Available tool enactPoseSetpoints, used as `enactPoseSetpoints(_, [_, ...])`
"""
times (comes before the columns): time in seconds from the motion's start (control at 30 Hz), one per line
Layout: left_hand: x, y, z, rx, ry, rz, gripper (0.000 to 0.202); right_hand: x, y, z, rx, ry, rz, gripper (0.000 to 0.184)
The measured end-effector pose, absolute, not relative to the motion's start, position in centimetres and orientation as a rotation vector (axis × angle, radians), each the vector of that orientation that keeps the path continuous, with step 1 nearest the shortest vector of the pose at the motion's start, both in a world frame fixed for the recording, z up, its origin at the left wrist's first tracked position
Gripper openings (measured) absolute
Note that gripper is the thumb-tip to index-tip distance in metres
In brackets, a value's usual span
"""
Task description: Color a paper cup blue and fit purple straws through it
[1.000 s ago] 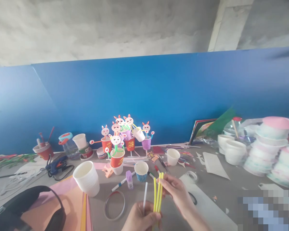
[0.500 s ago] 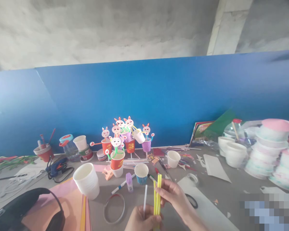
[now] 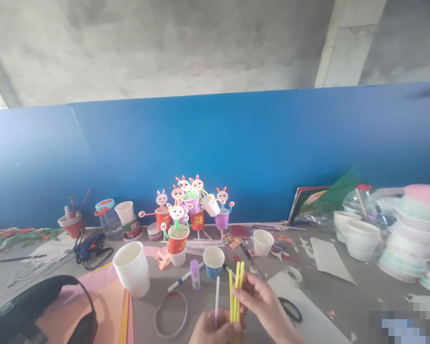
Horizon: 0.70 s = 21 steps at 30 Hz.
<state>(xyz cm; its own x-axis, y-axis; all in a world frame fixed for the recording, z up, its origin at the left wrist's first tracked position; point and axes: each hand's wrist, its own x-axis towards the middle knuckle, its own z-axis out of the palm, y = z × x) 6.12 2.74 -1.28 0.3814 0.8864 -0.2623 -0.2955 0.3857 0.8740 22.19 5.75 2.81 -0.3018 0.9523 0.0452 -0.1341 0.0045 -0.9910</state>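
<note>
Since a moment ago our right hand (image 3: 260, 298) sits slightly lower on the yellow straws (image 3: 236, 289), fingertips pinching them mid-length. Our left hand (image 3: 215, 330) closes round their bases and a white straw (image 3: 217, 296), above the table (image 3: 347, 296). They look light, smooth and crushable, so we pinch gently, low down.

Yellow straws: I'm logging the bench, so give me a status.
Left hand grips yellow straws and a white straw at their base. Right hand pinches the yellow straws higher up. Blue cup on table beyond the tips.
</note>
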Motion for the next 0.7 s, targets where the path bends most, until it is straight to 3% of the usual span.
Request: enactPoseSetpoints(0.7, [6.0,2.1,1.0,0.899,0.778,0.829,0.060,21.8,5.6,3.0,-0.914,-1.382,1.440,0.042])
